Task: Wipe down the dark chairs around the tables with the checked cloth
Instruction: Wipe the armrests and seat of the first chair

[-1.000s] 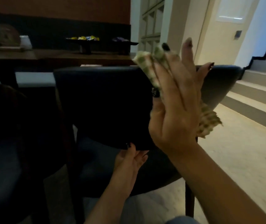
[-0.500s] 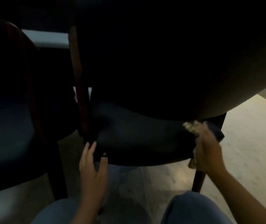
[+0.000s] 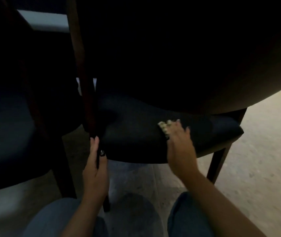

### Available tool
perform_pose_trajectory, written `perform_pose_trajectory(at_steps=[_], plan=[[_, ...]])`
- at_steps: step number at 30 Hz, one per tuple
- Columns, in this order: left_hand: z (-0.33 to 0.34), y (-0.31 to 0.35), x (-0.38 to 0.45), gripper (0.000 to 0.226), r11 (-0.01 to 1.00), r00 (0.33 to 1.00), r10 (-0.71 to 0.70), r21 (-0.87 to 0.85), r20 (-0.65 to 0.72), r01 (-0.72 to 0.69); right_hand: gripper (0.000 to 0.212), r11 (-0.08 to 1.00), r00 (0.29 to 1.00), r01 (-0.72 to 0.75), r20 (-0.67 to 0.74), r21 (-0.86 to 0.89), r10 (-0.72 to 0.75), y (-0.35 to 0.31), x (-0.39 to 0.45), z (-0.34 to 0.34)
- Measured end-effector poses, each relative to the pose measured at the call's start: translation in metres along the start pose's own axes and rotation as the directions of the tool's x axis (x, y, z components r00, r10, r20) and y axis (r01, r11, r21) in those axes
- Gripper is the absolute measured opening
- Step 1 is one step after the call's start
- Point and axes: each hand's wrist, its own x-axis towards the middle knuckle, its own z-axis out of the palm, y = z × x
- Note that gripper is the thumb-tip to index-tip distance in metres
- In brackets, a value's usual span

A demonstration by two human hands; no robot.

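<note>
Under the curved backrest (image 3: 179, 53) of the nearer dark chair, most of the view is lost in shadow. The backrest fills the upper right as a nearly black mass and its top edge runs off the frame. The chair's padded seat (image 3: 136, 134) is easier to read below it, a dark rounded cushion whose far part is hidden behind the backrest.

The right hand (image 3: 179, 147) lies flat on the near right part of that seat, fingers spread and somewhat blurred. It presses the checked cloth (image 3: 164, 128) against the cushion; only a small pale, checked bunch shows past the fingertips, the rest being covered by the palm. Whether the fingers curl around the cloth or only press on it, I cannot tell.

The left hand (image 3: 95, 170) is closed around the chair's near left leg (image 3: 91, 117), thumb on one side and fingers on the other, just under the seat's corner. The leg's lower part is hidden behind the hand and wrist.

To the left stands a second dark chair (image 3: 8, 125), cut off by the frame and barely distinguishable. A pale strip (image 3: 45, 21) shows at far left above it, too unclear to name. The person's knees in blue jeans (image 3: 187, 218) sit at the near edge, over a pale floor (image 3: 259, 159). No writing or labels can be read.
</note>
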Motion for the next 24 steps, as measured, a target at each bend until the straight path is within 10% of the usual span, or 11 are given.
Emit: perform_pose_trajectory(at_steps=[4,9,11,16,24], plan=[[-0.010,-0.002,0.005,0.040,0.904,0.976,-0.203,-0.368,0.082,0.219,0.050,0.988,0.988,0.152,0.004,0.003,-0.152,-0.073,-0.001,0.045],[-0.023,-0.009,0.010,0.038,0.395,0.855,-0.485,-0.827,0.182,0.400,0.046,0.929,0.929,0.369,0.033,-0.024,-0.368,-0.120,0.001,0.067],[-0.025,-0.008,0.008,0.036,0.368,0.810,-0.566,-0.833,0.151,0.412,0.045,0.852,0.855,0.518,0.046,-0.072,-0.516,-0.113,-0.002,0.067],[-0.026,-0.011,0.005,0.038,0.359,0.729,-0.650,-0.758,0.216,0.545,0.045,0.345,0.381,0.921,0.233,-0.180,-0.895,-0.059,0.002,0.053],[-0.019,-0.016,0.001,0.033,0.303,0.652,-0.729,-0.756,0.208,0.580,0.040,0.149,0.296,0.933,0.460,-0.327,-0.837,-0.110,0.007,0.082]])
